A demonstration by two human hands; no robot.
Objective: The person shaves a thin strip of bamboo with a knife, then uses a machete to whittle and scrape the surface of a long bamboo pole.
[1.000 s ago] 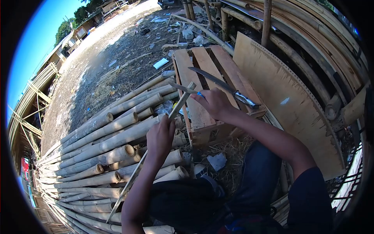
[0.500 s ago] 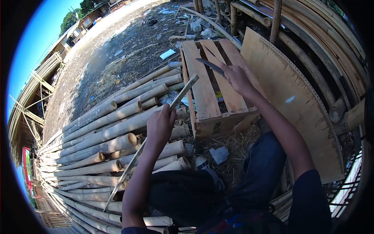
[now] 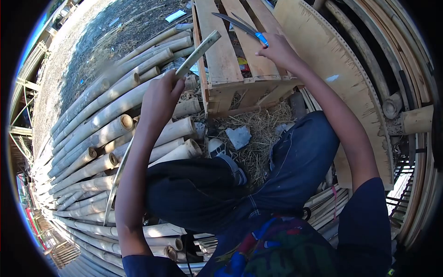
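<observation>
My left hand (image 3: pixel 159 94) is closed around a long, thin bamboo strip (image 3: pixel 199 53). The strip's upper end points up and right, and its lower length runs down behind my forearm over the bamboo poles. In my right hand (image 3: pixel 278 51) is a knife (image 3: pixel 236 26) with a dark blade and a blue handle. The blade points up and left above the slatted wooden crate (image 3: pixel 220 57), apart from the strip. A thin dark line beside it on the slats looks like its shadow.
Stacked bamboo poles (image 3: pixel 110 131) fill the left side. A plywood sheet (image 3: pixel 344 99) leans at the right, beside more poles and boards. Between my legs and the crate lie straw and a grey stone chunk (image 3: pixel 238 137).
The view has tilted down, showing more of my legs and shirt. My right hand has turned, so the blue knife handle shows. The strip is still in my left hand.
</observation>
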